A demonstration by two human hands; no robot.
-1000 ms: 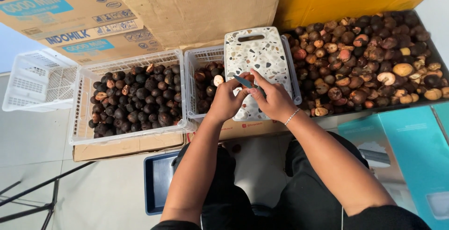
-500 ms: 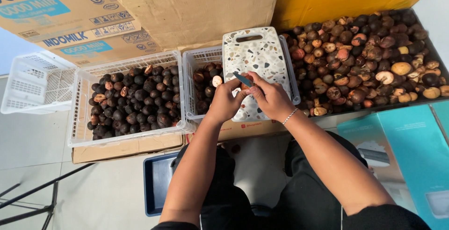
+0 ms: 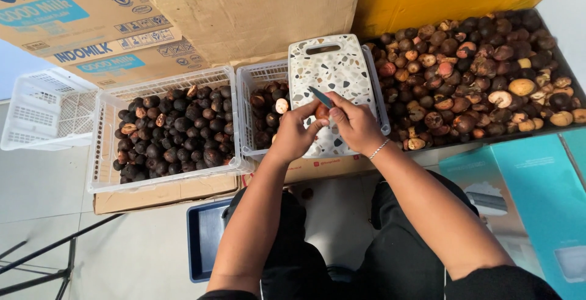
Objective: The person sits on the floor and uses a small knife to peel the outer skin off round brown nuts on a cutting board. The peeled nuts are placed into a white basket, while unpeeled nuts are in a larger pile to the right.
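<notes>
Barely shifted, both hands' grips close: left hand [image 3: 293, 138] on round brown fruit [image 3: 321, 112], right hand [image 3: 357, 126] on slim knife [image 3: 320, 97].

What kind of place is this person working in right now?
Probably a storeroom or home workspace used for sorting produce. Stacked cardboard boxes line the back, white plastic baskets hold dark round fruits, and a large heap of the same fruits lies at the right.
</notes>
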